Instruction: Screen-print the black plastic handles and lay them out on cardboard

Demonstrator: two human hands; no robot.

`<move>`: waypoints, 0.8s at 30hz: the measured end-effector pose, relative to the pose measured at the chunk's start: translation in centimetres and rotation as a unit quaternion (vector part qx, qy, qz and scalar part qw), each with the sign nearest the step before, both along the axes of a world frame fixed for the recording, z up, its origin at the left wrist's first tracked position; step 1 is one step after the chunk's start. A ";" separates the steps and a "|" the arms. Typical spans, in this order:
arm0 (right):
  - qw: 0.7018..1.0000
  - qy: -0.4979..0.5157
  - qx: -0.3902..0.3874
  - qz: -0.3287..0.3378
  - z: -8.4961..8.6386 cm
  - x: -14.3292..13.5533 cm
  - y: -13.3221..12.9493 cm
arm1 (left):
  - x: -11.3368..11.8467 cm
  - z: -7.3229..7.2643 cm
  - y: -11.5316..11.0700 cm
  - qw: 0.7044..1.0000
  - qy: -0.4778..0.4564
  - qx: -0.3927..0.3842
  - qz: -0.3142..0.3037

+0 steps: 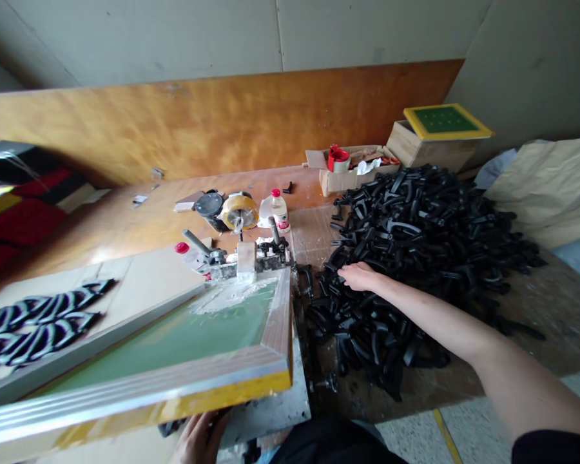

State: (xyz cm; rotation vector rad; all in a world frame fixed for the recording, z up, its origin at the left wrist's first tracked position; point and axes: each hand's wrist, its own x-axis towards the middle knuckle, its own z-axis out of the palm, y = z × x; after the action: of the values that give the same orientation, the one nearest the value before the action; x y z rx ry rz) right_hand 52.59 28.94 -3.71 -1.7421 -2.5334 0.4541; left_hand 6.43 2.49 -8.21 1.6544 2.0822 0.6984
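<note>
My right hand (360, 276) reaches into the left side of a large pile of black plastic parts (406, 238), its fingers bent together around or against a part that I cannot make out. Below the front edge of a framed green screen (183, 348) is my left hand (200, 438), with its fingertips hidden under the frame. The frame is tilted up and clamped at its far end, where white paste (232, 293) lies on the mesh. A pale block (246, 260) stands at the clamp.
Rows of black curved parts (43, 316) lie on a board at the left. Behind the clamp are a tape roll (240, 211), a dark cup (209, 205) and a red-capped bottle (280, 212). An open carton (336, 182) and a wooden box (430, 151) stand at the back right.
</note>
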 end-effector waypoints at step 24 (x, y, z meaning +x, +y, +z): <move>0.966 0.175 0.174 0.080 -2.9 -25.4 -12.6 | 1.4 3.7 0.0 0.975 -0.194 0.065 -0.082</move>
State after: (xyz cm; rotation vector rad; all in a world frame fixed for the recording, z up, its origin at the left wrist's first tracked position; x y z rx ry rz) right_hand 27.22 16.37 -6.59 -1.2212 -2.3323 0.2703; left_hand 7.85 2.53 -4.51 1.5819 1.6374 1.0261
